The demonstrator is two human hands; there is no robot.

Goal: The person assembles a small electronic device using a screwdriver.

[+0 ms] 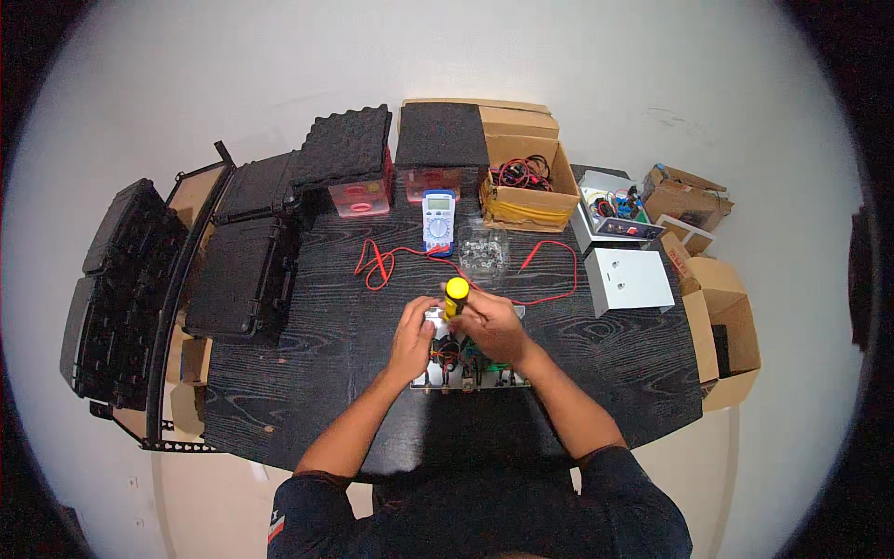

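Observation:
In front of me on the table lies an open metal electronics chassis, with wires, a green circuit board and connectors along its near edge. My right hand is closed around a yellow and black screwdriver, held upright with its handle end toward me. The screwdriver's tip is hidden below the hands. On the chassis's left side my left hand grips the edge, fingers bent close to the screwdriver. Just beyond the hands lie a clear bag of small metal parts and a blue and white multimeter.
Red test leads trail over the black table. Black cases stand at left. Behind are foam-topped red bins and a cardboard box of cables. To the right sit a white metal cover, another wired unit and open cartons.

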